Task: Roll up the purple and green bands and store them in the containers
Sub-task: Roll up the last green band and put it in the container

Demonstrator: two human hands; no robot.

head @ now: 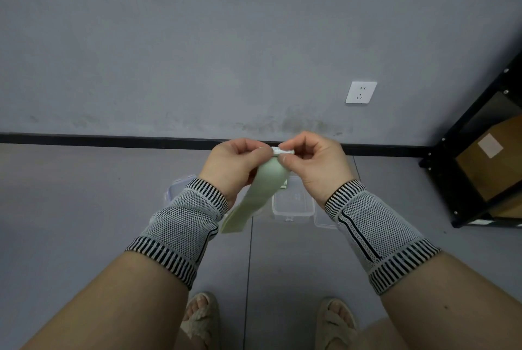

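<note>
Grey floor (84, 208), grey wall (197, 38); both hands' grip on green band (254, 197).

A pale green band (255, 194), flat and matte, is held up in the air between the two hands. Its top end is wound into a small tight roll, pinched between the thumb and fingers of the left hand (234, 164) and the right hand (313, 164). From the roll the band widens and hangs down and toward the left wrist, ending in a straight-cut loose end just below that wrist. Beneath the hands, on the floor, stand clear plastic containers (293, 204), open and partly hidden by the hands and the band. One blue-tinted container (176, 187) shows just beside the left wrist.
</note>
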